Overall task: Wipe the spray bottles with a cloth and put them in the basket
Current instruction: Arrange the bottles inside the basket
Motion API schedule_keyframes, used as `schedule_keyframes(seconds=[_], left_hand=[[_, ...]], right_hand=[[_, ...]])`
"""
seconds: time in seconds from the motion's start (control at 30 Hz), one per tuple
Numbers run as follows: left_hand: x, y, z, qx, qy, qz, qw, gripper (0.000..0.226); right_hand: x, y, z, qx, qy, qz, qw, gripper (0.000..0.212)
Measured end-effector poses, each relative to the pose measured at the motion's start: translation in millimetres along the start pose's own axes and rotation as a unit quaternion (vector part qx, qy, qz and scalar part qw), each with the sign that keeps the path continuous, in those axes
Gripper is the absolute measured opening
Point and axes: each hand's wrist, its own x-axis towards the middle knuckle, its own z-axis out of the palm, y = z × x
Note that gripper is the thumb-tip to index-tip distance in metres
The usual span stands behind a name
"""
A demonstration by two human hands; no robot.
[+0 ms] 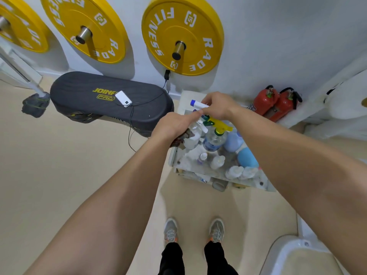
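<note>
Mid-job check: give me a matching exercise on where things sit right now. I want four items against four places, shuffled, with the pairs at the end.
Things:
1. cloth
2. white sprayer with blue nozzle
3. white device with a cable
4. red fire extinguishers

Places:
A. lying on the black bench
B. gripped by the right hand
C. by the wall
D. held in the left hand

Pairs: 1-D, 2-B, 3-A, 4-C
</note>
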Motion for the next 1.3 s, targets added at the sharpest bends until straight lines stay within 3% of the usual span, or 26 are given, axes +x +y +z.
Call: schedule_keyframes(seconds=[0.1,0.27,0.43,0.63,0.77,1.03,1.3], left_hand=[[2,12,-2,0.053,-0.006,0.015,0.998,0.051],[7,20,-7,0.172,0.028,0.021,0.984,0.039],[-1,21,-14,0.394,0.109,0.132,0.903,0.032],[-10,7,-10,0.450,0.117,0.242,0.852,0.012],[-7,3,-5,0.412,0.123,0.262,0.864,0.011],[0,-24,-1,0.236,0.151,0.226,0.933,0.028],[-3,-31,13,0.181,0.169,0.223,0.943,0.026]], right_hand=[[4,2,1,0.014,-0.011,0.016,1.000,0.035],[6,7,2,0.011,-0.004,-0.012,1.000,0.031],[8,5,1,-0.011,0.011,-0.051,0.999,0.028],[8,4,3,0.016,0.043,-0.082,0.996,0.028],[9,1,5,0.021,0.027,-0.090,0.995,0.026],[8,-3,13,0.046,0.005,-0.087,0.995,0.034],[9,0,13,0.079,-0.014,-0.084,0.993,0.032]])
